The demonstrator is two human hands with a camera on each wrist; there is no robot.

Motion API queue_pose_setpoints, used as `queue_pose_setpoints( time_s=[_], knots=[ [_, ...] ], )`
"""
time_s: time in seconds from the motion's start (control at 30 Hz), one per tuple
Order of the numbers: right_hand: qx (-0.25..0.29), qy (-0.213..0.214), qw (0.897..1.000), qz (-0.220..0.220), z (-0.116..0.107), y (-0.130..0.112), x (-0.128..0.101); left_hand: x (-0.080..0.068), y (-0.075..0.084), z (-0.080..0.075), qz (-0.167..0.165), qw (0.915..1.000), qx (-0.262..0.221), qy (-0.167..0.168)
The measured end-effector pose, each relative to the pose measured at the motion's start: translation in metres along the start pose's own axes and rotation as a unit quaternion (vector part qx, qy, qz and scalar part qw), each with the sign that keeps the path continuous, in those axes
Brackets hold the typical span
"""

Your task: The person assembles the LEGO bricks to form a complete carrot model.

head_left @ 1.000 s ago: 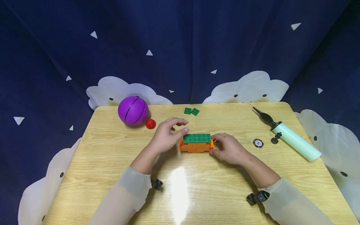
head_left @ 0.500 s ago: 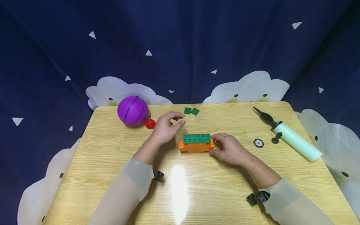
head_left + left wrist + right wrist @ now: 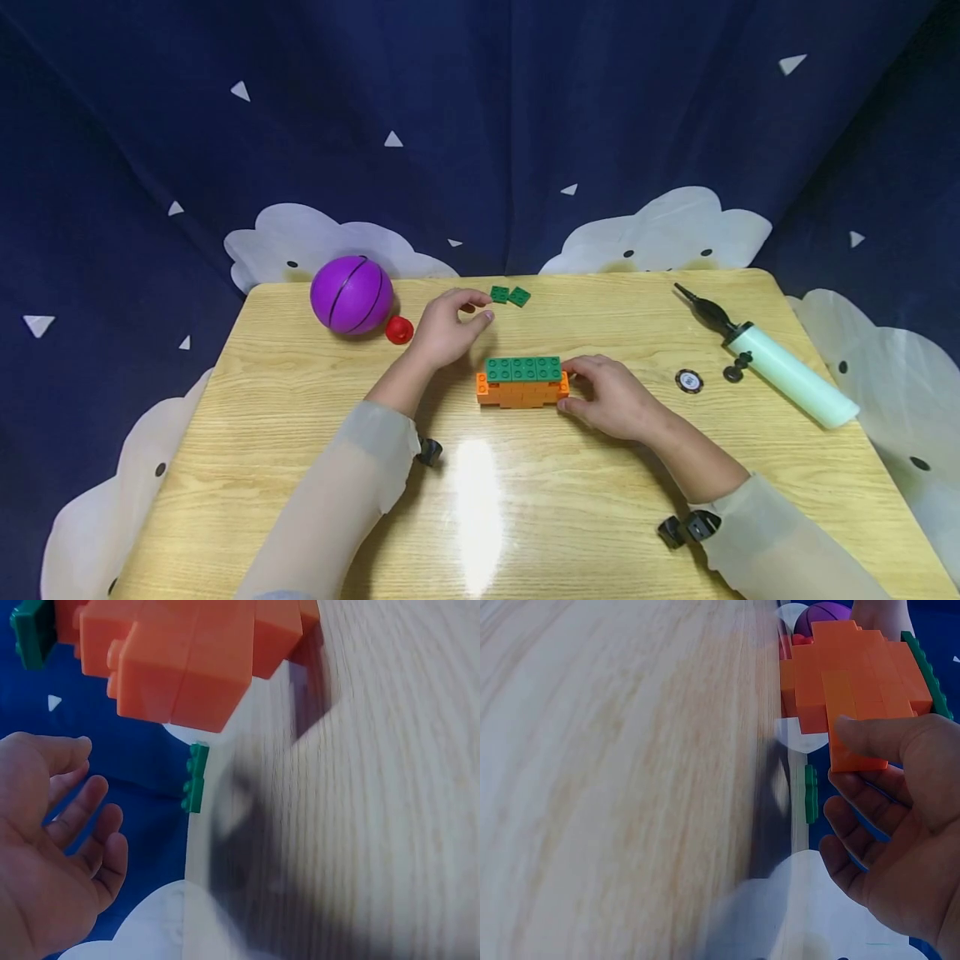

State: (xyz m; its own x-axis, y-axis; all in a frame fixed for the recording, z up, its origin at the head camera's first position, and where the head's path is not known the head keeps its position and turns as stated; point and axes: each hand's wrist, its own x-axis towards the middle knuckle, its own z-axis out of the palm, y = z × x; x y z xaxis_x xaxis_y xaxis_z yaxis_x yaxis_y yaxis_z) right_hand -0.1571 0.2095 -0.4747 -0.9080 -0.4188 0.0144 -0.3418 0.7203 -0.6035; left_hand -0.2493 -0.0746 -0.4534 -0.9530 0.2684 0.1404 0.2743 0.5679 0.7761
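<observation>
A building-block model of orange bricks (image 3: pixel 523 395) stands mid-table, topped by a row of green bricks (image 3: pixel 523 369). My right hand (image 3: pixel 613 398) holds its right end; in the right wrist view the thumb lies on an orange end brick (image 3: pixel 840 694) with fingers behind it. Beyond the model, my left hand (image 3: pixel 444 328) hovers with relaxed fingers and nothing in them. Its fingertips come close to two loose thin green bricks, one on the left (image 3: pixel 499 294) and one on the right (image 3: pixel 519 297), lying near the back edge.
A purple ball (image 3: pixel 352 294) and a small red hat-shaped piece (image 3: pixel 399 330) lie left of my left hand. To the right are a black-and-white poker chip (image 3: pixel 689 381), small black round pieces (image 3: pixel 737 368) and a pale green hand pump (image 3: pixel 791 375). A dark curtain (image 3: pixel 480 142) hangs behind the table.
My left hand has moved from the model's left end back across the table, up to the two loose green bricks. The right hand and the model stay where they were.
</observation>
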Motion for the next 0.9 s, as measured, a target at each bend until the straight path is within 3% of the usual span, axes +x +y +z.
queue_pose_setpoints(
  time_s=[0.4, 0.9],
  knots=[
    [-0.006, 0.000, 1.000, 0.007, -0.001, 0.000, -0.002, 0.023, -0.010, 0.010, -0.018, 0.9995, 0.024, -0.013],
    [-0.005, -0.006, 1.000, 0.010, -0.001, -0.003, -0.002, 0.040, -0.026, 0.021, -0.045, 0.9979, 0.040, -0.023]
  ],
)
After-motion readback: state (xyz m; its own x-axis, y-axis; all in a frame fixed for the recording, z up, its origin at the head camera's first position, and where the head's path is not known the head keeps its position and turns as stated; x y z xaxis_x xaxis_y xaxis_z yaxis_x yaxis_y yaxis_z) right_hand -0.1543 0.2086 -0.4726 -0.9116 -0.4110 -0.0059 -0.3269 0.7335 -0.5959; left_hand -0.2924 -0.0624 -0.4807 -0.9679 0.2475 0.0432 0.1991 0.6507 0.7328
